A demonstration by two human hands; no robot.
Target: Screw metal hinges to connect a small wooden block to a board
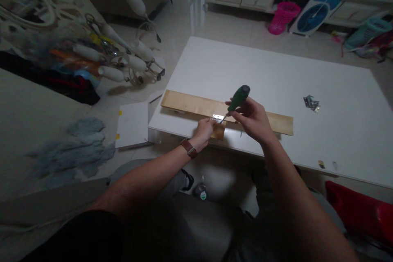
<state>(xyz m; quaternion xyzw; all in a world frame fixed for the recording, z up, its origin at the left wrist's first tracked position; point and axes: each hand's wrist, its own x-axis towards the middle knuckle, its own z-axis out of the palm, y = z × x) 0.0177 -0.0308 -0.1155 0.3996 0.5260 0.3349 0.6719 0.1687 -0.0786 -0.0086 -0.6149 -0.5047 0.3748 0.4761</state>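
My right hand [253,118] is closed round a screwdriver [238,99] with a green handle and a dark end. Its shaft slants down to the left, with the tip at a shiny metal hinge [218,118]. My left hand [205,129], a brown watch strap on its wrist, pinches the hinge's left side. That hinge lies along the near edge of a long wooden board [190,103], over a short wooden piece [218,131] that sticks out toward me. My fingers partly cover both; whether a screw sits under the tip is too small to see.
The board lies on a white table [270,69]. Several metal hinges [312,103] are piled at the right, and a small screw [241,134] lies near the front edge. A lamp with white shades [135,63] stands on the floor at left, beside a white box [132,125].
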